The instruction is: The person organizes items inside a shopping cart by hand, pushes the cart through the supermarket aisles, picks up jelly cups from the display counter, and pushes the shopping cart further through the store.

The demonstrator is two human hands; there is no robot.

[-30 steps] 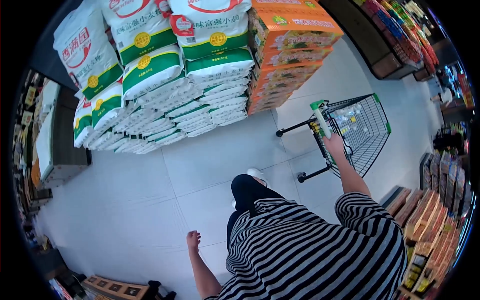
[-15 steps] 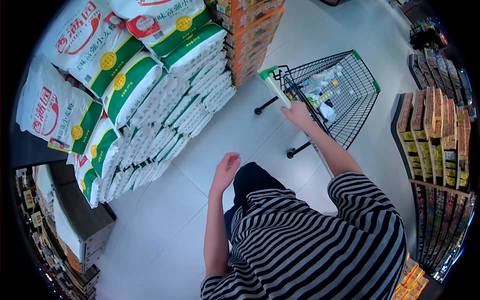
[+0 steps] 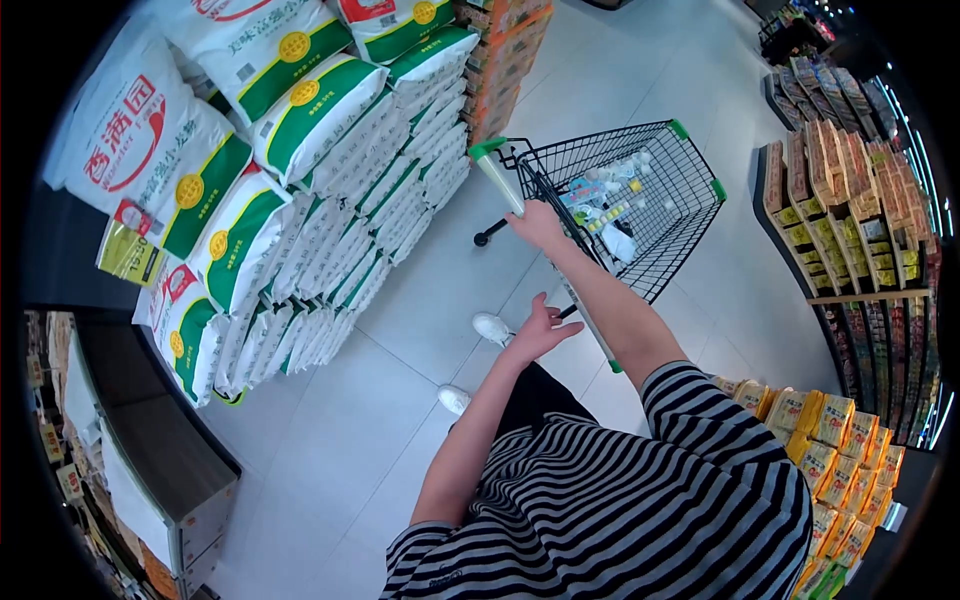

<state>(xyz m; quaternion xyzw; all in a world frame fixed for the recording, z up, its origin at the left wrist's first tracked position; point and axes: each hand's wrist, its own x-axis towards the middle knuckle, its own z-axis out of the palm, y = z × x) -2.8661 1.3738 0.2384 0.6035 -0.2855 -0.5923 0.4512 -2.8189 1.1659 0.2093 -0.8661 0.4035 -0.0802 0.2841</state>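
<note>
My right hand is wrapped round the pale handle of a shopping cart. The cart is black wire with green corner caps. Several small packages in white, blue and yellow lie inside its basket. Close to the near end of that handle is my left hand, fingers apart and holding nothing. Its fingertips are beside the handle; whether they touch it I cannot tell. My right forearm passes over part of the handle and the cart's near side.
Stacked flour bags in white and green rise on the left, with orange cartons behind. Stocked shelves line the right. Yellow packages are piled at lower right. A dark display case stands lower left, on tiled floor.
My left hand has swung from beside my leg up and right toward the cart handle, fingers spreading. The right hand keeps its hold. The view has shifted, and both shoes now show.
</note>
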